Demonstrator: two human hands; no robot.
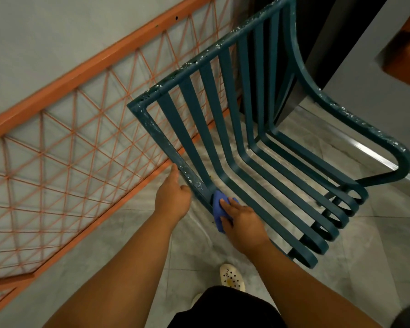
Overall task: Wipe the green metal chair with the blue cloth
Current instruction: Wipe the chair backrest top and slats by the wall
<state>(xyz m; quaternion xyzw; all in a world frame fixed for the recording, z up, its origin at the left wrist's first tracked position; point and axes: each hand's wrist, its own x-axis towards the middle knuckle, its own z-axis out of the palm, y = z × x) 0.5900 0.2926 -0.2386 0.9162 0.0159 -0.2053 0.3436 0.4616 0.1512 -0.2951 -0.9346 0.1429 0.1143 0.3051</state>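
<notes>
One slatted green metal chair [258, 143] with chipped paint, right hand [243, 221] pressed one crumpled blue cloth [218, 209] at its seven o'clock corner, left hand [173, 195] gripped the frame.

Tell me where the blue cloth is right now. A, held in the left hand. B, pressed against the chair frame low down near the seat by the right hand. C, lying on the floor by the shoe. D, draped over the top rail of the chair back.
B: the right hand presses the blue cloth against the green chair frame low beside the seat.
</notes>
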